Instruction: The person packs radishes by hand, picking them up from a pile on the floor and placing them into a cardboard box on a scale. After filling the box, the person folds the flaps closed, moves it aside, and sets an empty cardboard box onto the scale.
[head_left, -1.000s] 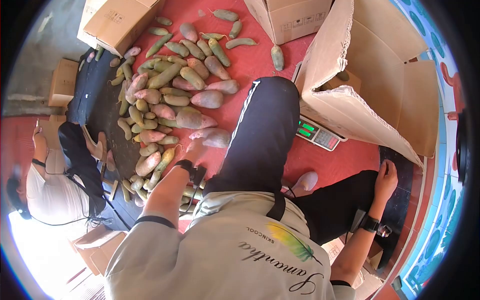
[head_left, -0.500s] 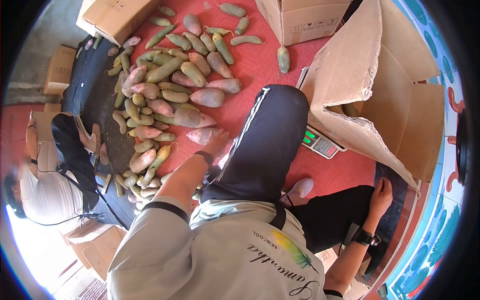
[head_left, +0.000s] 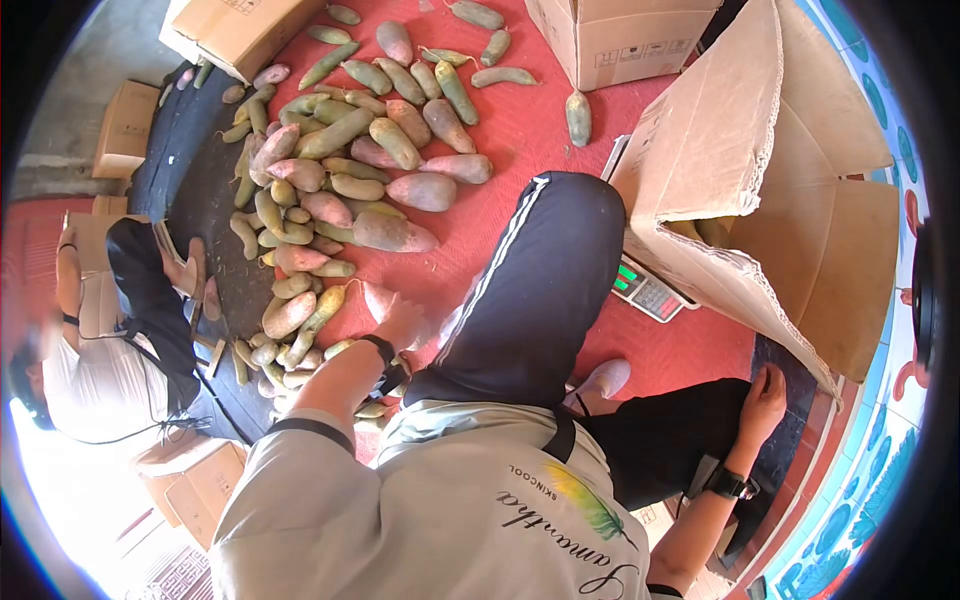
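My left hand (head_left: 404, 326) is closed on a pink radish (head_left: 378, 300), low over the red mat beside my raised knee; the hand is slightly blurred. To its left and above spreads a big pile of green and reddish radishes (head_left: 340, 135), with a large pinkish one (head_left: 395, 232) at the near edge. My right hand (head_left: 764, 402) rests on my other knee, its fingers loosely bent with a gap at the thumb, and nothing shows in it. On my right stands an open cardboard box (head_left: 690, 150) on a digital scale (head_left: 648, 290), with a few radishes partly visible inside.
Another carton (head_left: 625, 45) stands at the back, and a single green radish (head_left: 578, 118) lies before it. A further box (head_left: 240, 30) is at the upper left. On the left sits another person (head_left: 110, 380) by the dark mat. A tiled wall (head_left: 885, 400) borders the right.
My left hand has moved toward the lower left, and the pink radish has moved with it. My right hand stays on the knee. The view has shifted slightly.
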